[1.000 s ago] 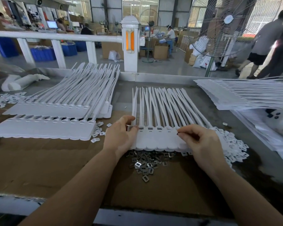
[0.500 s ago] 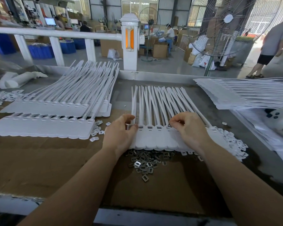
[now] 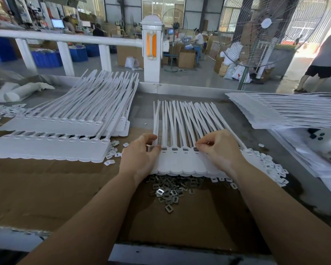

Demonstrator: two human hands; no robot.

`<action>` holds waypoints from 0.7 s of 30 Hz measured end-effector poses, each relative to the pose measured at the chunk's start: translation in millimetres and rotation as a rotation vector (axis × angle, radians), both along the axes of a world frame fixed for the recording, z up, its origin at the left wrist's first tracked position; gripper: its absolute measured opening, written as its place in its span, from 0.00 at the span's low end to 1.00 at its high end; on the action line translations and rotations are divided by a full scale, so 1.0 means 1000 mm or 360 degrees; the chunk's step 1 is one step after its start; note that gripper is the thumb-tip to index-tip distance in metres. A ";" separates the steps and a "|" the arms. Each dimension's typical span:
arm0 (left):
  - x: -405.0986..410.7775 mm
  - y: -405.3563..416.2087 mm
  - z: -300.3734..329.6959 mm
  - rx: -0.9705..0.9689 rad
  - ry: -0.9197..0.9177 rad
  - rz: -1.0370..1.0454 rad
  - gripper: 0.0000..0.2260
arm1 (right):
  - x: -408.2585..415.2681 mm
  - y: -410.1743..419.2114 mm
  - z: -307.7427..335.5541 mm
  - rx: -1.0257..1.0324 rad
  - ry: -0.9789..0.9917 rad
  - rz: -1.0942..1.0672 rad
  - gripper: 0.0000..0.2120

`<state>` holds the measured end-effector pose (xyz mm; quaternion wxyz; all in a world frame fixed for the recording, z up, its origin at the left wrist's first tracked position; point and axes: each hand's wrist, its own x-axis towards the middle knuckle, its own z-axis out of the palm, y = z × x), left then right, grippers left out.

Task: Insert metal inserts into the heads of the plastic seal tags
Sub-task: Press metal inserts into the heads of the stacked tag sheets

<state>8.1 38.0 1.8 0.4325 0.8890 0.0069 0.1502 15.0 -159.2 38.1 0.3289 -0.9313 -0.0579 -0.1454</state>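
A strip of joined white plastic seal tags (image 3: 182, 165) lies in front of me, tails pointing away. Several of its heads (image 3: 174, 149) show dark metal inserts. My left hand (image 3: 139, 157) holds the strip's left end, thumb on top by the first tail. My right hand (image 3: 221, 150) hovers over the heads right of centre, thumb and forefinger pinching a small metal insert at a head. A heap of loose metal inserts (image 3: 169, 190) lies on the cardboard just below the strip.
Two stacks of tag strips (image 3: 52, 148) lie at left, another stack (image 3: 287, 111) at right. Small white plastic pieces (image 3: 271, 165) are piled right of the strip. A white railing (image 3: 65, 38) and post stand behind the table. A person walks at far right.
My right hand has moved left along the row of heads, from the strip's right part toward its middle. My left hand has stayed on the left end.
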 end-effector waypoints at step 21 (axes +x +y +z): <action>0.001 0.002 -0.002 0.0014 -0.0003 -0.0013 0.13 | -0.065 0.003 -0.008 -0.0478 -0.0102 0.0506 0.04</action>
